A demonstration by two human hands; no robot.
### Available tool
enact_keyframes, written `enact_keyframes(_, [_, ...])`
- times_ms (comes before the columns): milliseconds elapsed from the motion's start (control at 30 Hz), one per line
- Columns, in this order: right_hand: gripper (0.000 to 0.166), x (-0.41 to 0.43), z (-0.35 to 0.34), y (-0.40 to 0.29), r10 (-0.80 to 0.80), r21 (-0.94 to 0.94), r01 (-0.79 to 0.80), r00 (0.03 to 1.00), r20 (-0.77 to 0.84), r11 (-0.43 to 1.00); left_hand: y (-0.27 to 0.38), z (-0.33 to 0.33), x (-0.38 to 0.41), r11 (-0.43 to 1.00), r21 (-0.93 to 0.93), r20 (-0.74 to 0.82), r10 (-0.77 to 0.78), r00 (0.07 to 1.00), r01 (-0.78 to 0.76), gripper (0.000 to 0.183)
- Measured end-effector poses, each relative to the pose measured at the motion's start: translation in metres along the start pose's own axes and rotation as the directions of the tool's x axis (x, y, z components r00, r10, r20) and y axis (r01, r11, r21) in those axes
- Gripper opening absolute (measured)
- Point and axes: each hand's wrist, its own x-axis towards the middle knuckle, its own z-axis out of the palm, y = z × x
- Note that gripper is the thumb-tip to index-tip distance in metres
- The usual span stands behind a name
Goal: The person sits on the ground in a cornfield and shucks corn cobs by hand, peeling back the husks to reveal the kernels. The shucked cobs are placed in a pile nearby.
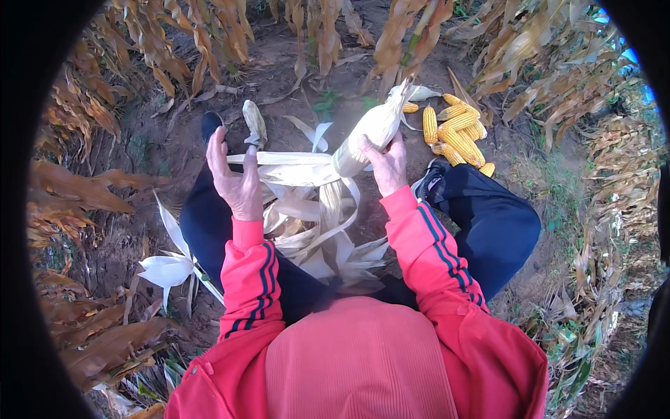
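Observation:
My right hand (390,162) grips a corn ear (374,125) still wrapped in pale husk, its tip pointing up and right. Peeled husk strips (298,170) hang off the ear's lower end, and one stretches left to my left hand (238,180). That hand's thumb and fingers are spread apart; the strip's end passes behind or between them, and no firm grip shows. Loose dry husks (314,230) are heaped on the ground between my legs. Husked yellow corn ears (460,136) form a pile beyond my right shoe (432,175).
One small ear in husk (254,123) lies near my left shoe (211,125). Another pale husked-over ear (416,93) rests by the yellow pile. An opened white husk (167,269) is outside my left leg. Dry corn stalks (324,36) stand around the bare soil.

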Motion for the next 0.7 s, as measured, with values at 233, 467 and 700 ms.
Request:
enact_keyframes(233, [0.059, -0.034, 0.041, -0.018, -0.077, -0.107, 0.104, 0.97, 0.23, 0.989, 0.008, 0.071, -0.073, 0.809, -0.32, 0.635, -0.204, 0.745, 0.494, 0.078])
enact_keyframes(467, [0.04, -0.028, 0.043, -0.058, -0.142, -0.1, 0.19, 0.922, 0.36, 0.977, -0.01, 0.055, -0.076, 0.729, -0.304, 0.655, -0.307, 0.69, 0.613, 0.076])
enact_keyframes(700, [0.009, -0.018, 0.025, -0.046, -0.191, -0.064, 0.215, 0.946, 0.262, 0.975, -0.002, 0.054, -0.076, 0.669, -0.216, 0.803, -0.293, 0.52, 0.711, 0.083])
